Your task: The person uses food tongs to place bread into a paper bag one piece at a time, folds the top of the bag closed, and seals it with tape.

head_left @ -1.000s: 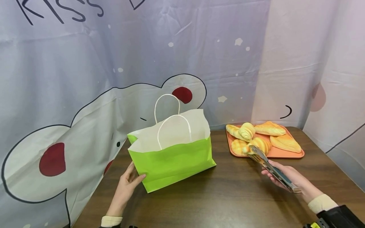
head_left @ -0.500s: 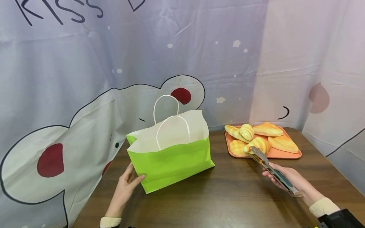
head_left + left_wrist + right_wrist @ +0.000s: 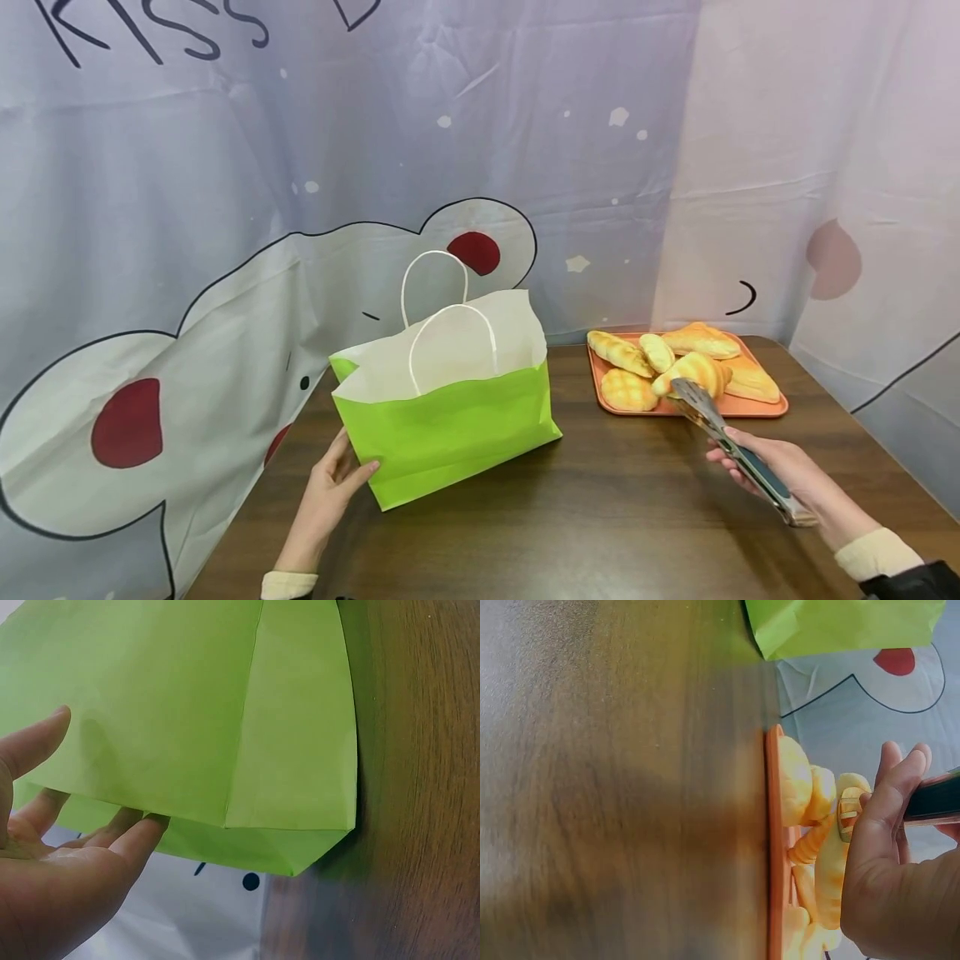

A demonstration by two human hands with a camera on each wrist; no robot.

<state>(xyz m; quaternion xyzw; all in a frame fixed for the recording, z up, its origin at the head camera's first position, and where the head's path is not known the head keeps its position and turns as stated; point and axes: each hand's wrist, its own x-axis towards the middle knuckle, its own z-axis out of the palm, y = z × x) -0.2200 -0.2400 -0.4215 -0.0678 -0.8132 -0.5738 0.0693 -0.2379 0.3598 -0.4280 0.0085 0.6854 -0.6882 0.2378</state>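
Observation:
Near the middle stands a lime-green paper bag (image 3: 457,433) with a white inside and white loop handles. My left hand (image 3: 327,487) lightly holds its left corner, thumb over the front panel and fingers behind the edge. My right hand (image 3: 783,471) grips metal tongs (image 3: 726,442) with dark handle pads. Their tips pinch a croissant-shaped bread (image 3: 693,368). In the right wrist view the croissant (image 3: 830,877) is raised above the other breads, and the tongs' handle (image 3: 934,799) lies in the palm.
An orange tray (image 3: 776,410) at the back right bears a long bread (image 3: 618,352), a small roll (image 3: 657,353), a scored round bun (image 3: 628,391) and other pastries (image 3: 701,340). The dark wood table (image 3: 600,500) meets a printed curtain (image 3: 360,150) behind.
The croissant has risen and shifted right with the tongs and my right hand, uncovering more of the bun and roll. My left hand stays at the bag; the view has drifted slightly.

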